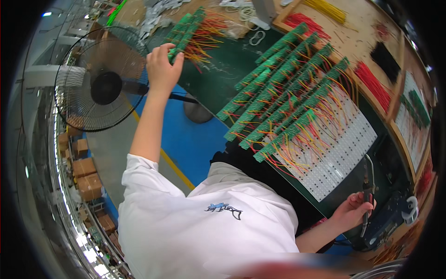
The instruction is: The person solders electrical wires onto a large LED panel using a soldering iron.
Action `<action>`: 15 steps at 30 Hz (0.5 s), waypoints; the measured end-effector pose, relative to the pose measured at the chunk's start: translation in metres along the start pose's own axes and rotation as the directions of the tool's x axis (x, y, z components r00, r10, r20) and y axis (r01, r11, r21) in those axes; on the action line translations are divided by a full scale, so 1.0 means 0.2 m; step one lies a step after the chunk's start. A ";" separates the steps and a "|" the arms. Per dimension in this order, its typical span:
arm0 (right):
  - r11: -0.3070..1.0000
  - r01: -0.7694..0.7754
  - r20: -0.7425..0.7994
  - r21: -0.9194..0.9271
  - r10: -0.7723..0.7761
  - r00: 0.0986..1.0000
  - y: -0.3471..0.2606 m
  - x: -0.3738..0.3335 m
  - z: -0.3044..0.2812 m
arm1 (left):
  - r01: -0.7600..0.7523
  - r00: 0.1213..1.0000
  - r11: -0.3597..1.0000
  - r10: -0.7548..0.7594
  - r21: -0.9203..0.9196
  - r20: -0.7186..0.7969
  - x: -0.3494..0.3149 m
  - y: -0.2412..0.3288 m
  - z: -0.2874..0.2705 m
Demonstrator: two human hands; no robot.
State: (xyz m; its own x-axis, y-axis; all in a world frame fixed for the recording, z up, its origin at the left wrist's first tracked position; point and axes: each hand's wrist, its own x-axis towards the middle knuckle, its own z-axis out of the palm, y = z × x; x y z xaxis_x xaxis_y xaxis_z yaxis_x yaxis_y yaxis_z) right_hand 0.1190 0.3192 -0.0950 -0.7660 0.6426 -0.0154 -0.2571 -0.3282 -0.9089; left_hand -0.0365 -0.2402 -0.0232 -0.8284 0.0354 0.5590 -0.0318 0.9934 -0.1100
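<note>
At the far left of the bench my left hand (165, 67) has its fingers closed around the near end of a stack of green circuit board strips (186, 30). Red and yellow wires fan out from the stack's right side. My right hand (354, 211), low at the right, grips a soldering iron (368, 188) with a thin curved metal tube along its upper part. Between my hands, several long green circuit board strips with wires (278, 86) lie side by side at a slant. The nearest strips partly cover a white perforated board (341, 149).
A black pedestal fan (106, 88) stands left of the bench. Wooden trays (402, 51) at the right hold red wires (371, 83) and black wires (384, 60). A dark blue device (388, 223) sits beside my right hand. White ties (155, 16) lie at the far edge.
</note>
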 end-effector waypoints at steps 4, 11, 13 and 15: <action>0.999 0.022 -0.048 -0.028 -0.023 0.999 0.00 -0.02 0.05 | -0.172 0.984 0.985 0.172 -0.005 0.045 0.18 -0.21 0.30; 0.996 0.034 0.052 0.087 -0.038 0.998 -0.06 0.00 0.02 | 0.149 0.863 0.929 -0.290 0.340 0.413 0.37 -0.38 0.57; 0.993 0.004 0.046 0.116 -0.010 0.999 -0.06 -0.01 0.03 | 0.144 0.930 0.942 -0.233 0.303 0.284 0.44 -0.22 0.46; 0.994 0.019 0.037 0.111 -0.023 0.999 -0.07 -0.01 0.03 | -0.041 0.979 0.986 0.007 0.164 0.203 0.55 0.09 0.32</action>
State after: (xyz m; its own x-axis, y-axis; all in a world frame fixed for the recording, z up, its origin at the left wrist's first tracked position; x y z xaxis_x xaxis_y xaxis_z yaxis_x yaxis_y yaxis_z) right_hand 0.1200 0.3179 -0.0805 -0.7810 0.6242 0.0210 -0.3353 -0.3908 -0.8572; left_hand -0.1643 -0.2255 -0.0166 -0.9248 0.0193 0.3800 -0.0891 0.9600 -0.2656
